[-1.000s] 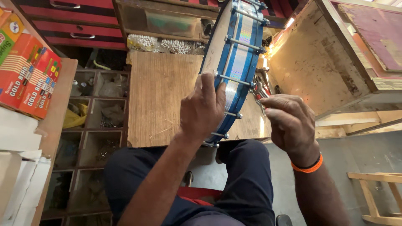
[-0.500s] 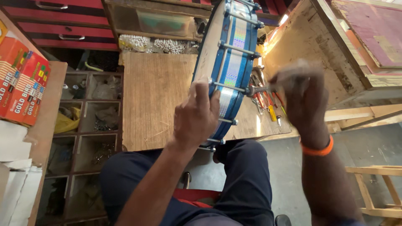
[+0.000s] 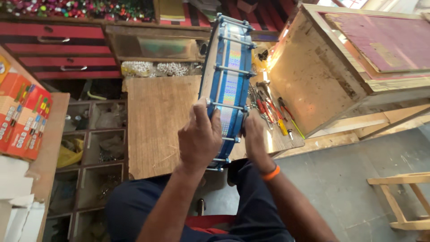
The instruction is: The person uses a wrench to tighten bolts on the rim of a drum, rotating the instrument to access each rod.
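Note:
A blue drum [image 3: 229,67] with a shiny strip around its shell and metal tension rods stands on its edge on a low wooden board [image 3: 156,121]. My left hand [image 3: 200,139] grips its near rim from the left side. My right hand [image 3: 254,140], with an orange band at the wrist, presses against the drum's right face near the bottom; whether it holds a small tool I cannot tell. My dark-trousered knees are just below the drum.
Pliers and screwdrivers [image 3: 271,112] lie on the board right of the drum. A large plywood box [image 3: 313,80] stands at right. Compartment trays [image 3: 96,152] are at left, red-orange cartons [image 3: 22,114] far left, striped drawers [image 3: 58,45] behind, a wooden stool frame [image 3: 403,201] at lower right.
My right hand, raised clear of the drum half a second ago, has come down onto the drum's right side. The left hand has kept its grip on the rim.

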